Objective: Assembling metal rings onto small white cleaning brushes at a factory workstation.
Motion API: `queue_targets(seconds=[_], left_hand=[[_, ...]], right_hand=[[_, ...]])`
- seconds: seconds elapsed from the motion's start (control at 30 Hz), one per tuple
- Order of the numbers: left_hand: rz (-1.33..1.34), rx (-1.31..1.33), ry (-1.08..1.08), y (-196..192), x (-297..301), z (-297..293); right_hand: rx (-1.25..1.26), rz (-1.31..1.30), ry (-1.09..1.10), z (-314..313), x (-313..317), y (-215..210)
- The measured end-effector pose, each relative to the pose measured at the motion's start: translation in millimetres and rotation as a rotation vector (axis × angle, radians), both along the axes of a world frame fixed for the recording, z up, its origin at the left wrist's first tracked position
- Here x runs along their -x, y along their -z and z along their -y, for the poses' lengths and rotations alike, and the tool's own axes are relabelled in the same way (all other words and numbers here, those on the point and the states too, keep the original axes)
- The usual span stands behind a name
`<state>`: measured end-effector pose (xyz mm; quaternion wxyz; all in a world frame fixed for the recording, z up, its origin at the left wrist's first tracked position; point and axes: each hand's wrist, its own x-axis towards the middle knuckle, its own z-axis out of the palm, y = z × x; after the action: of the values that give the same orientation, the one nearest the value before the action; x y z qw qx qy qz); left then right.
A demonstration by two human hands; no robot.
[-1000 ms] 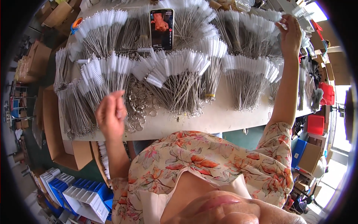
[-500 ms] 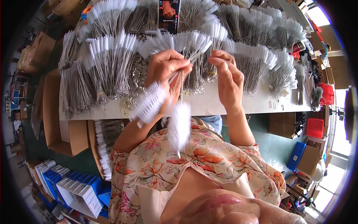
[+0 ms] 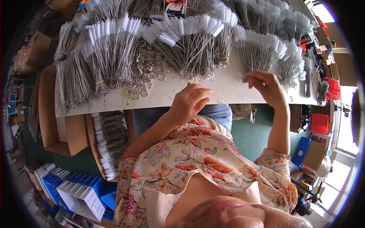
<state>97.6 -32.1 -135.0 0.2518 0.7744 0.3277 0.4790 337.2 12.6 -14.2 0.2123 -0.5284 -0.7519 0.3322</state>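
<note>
My left hand (image 3: pixel 190 100) is just off the table's front edge, its fingers loosely stretched out and nothing visible in them. Over the table to the right, my right hand (image 3: pixel 264 85) has its fingers curled in a pinch. A small pale blur (image 3: pixel 239 76) shows by the right fingertips, too unclear to name. Ahead of my left hand lies a fanned pile of wire-handled brushes (image 3: pixel 194 45) with white bristles, ring ends toward me. Loose metal split rings (image 3: pixel 144 72) are heaped left of that pile.
More brush bundles (image 3: pixel 110 57) cover the table's left side, others (image 3: pixel 258 49) the right. A dark printed card or screen (image 3: pixel 175 8) stands at the back. Below left, a cardboard box (image 3: pixel 72 133) adjoins a container of brushes (image 3: pixel 110 144). Blue and white bins (image 3: pixel 81 193) are farther down.
The two brushes that hung from my left hand are no longer in it. My hands have moved apart, the right one farther right and the left one nearer my body. The view has shifted slightly.
</note>
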Motion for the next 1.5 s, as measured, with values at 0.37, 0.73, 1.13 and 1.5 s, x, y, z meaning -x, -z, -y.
queue_targets(seconds=[0.37,0.73,1.13,1.5], left_hand=[[0.082,0.271,-0.005,7.7,22.9,33.4],[-0.407,-0.138,-0.179,-7.4,73.4,0.5],[-0.15,0.454,-0.147,-16.6,87.8,-6.7],[0.486,0.576,-0.148,-43.4,56.1,15.7]], right_hand=[[0.239,0.026,-0.323,38.8,70.8,83.1],[0.465,-0.184,-0.315,30.9,61.5,72.0],[0.115,-0.39,-0.128,24.6,102.3,71.1],[0.223,-0.835,-0.247,44.1,133.0,54.9]])
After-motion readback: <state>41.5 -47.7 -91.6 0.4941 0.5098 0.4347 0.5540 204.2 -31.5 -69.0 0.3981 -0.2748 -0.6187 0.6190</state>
